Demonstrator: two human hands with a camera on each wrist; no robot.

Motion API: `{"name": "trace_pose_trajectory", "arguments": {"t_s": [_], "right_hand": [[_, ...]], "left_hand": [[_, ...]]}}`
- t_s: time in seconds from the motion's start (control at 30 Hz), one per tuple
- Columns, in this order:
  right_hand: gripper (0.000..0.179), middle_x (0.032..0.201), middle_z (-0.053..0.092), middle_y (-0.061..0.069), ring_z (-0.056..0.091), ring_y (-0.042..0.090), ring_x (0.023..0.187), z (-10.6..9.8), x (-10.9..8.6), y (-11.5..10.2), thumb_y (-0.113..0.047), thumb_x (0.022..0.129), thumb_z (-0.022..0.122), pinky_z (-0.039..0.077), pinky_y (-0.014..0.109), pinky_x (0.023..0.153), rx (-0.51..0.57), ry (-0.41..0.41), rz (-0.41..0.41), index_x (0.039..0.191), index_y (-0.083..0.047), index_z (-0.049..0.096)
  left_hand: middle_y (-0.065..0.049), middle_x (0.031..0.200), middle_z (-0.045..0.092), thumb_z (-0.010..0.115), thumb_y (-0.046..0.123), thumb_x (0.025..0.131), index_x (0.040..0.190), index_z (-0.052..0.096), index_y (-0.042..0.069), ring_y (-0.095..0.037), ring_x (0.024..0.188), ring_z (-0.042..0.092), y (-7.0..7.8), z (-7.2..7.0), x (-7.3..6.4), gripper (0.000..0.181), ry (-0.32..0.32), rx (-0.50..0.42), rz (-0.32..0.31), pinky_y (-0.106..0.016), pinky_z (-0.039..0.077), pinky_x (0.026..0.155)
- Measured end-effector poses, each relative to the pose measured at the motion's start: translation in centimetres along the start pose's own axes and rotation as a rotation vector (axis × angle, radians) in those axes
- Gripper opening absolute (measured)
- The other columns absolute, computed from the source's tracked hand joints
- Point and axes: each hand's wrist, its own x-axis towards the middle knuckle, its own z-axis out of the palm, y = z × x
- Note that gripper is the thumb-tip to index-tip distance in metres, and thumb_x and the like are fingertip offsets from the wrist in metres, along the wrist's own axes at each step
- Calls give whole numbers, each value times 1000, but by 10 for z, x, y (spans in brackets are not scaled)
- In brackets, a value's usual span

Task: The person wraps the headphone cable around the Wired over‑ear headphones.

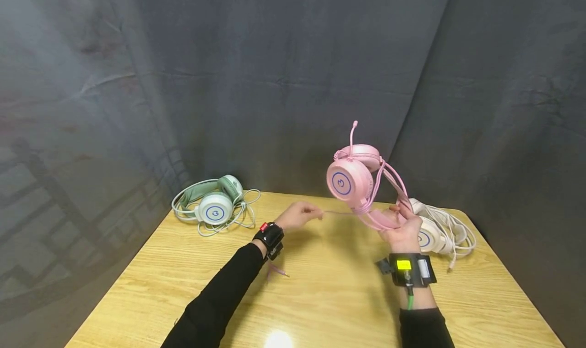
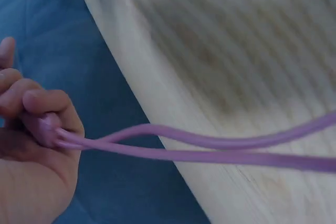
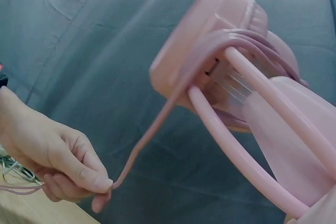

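Note:
My right hand [image 1: 404, 232] grips the headband of a pink headset [image 1: 350, 182], holding it above the table with its ear cups toward the left and the microphone boom pointing up. Pink cable is wound around the headset near one ear cup, as the right wrist view shows on the pink ear cup [image 3: 199, 40]. To the left, my left hand [image 1: 298, 215] pinches the pink cable [image 3: 137, 148], which runs taut from the ear cup to the fingertips. Past that hand, two thin cable ends [image 2: 226, 148] trail out, hanging over the table by the left wrist.
A white and green headset [image 1: 215, 208] with a coiled cable lies at the table's back left. Behind my right hand lies a white headset [image 1: 432, 233], its cable bundled beside it. Grey curtain [image 1: 284, 83] hangs behind the wooden table [image 1: 320, 297].

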Motion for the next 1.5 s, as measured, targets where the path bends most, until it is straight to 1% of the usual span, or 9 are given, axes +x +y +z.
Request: {"name": "trace_pose_trajectory", "arguments": {"t_s": [0.07,0.27,0.47,0.53,0.73,0.87,0.97,1.2,1.5], "right_hand": [[20,58,45,10,31,20,48,-2,2,-1,-8,87,41,31,39,43,-28,-5,3,69,0,47],[20,60,46,10,24,13,49,-6,4,-7,-10,89,41,27,32,41,-100,-116,54,72,-1,48],[29,64,23,-5,13,5,55,-8,3,-10,-15,94,35,13,18,52,-229,-338,252,74,2,49],[33,66,17,-8,11,5,55,-8,4,-11,-18,97,32,11,17,52,-293,-429,317,77,2,50],[37,66,13,-7,13,6,53,-9,8,-10,-22,103,28,11,19,50,-441,-581,416,84,0,51],[38,65,15,-5,15,8,52,-11,9,-10,-21,104,24,13,20,48,-496,-667,442,87,0,51],[39,65,16,-5,16,8,51,-12,11,-9,-20,105,21,14,20,47,-532,-726,448,89,0,50],[37,65,15,-5,14,7,50,-9,15,-1,-15,104,22,12,19,45,-648,-747,460,87,-2,51],[39,66,14,-5,14,7,50,-9,13,11,-11,103,18,11,18,44,-762,-726,448,88,-5,53]], "left_hand": [[-2,118,70,56,36,99,104,74,14,-21,115,61,-4,-6,3,29,18,-9,-19,-45,46,102],[-9,115,71,59,29,98,109,73,5,-24,110,64,-17,-24,7,30,88,53,24,-40,51,94],[-1,89,73,76,34,85,94,77,11,-12,77,59,-23,-38,6,25,265,54,47,-25,49,68],[0,86,74,79,33,83,92,77,11,-9,74,59,-23,-43,6,24,287,41,50,-23,49,66],[-2,94,74,70,27,91,103,75,9,-9,80,61,-14,-54,5,23,195,151,121,-24,52,72],[1,90,75,68,29,92,100,76,12,-6,76,61,-8,-61,5,21,212,325,192,-24,51,70],[2,86,75,71,32,89,95,79,15,-6,71,60,-2,-67,4,20,235,403,204,-26,50,67],[9,87,75,72,40,87,90,80,25,-5,76,63,21,-75,4,17,205,411,149,-25,50,70],[8,93,76,70,39,88,92,80,24,-5,78,66,39,-78,6,18,218,457,212,-23,51,67]]}}
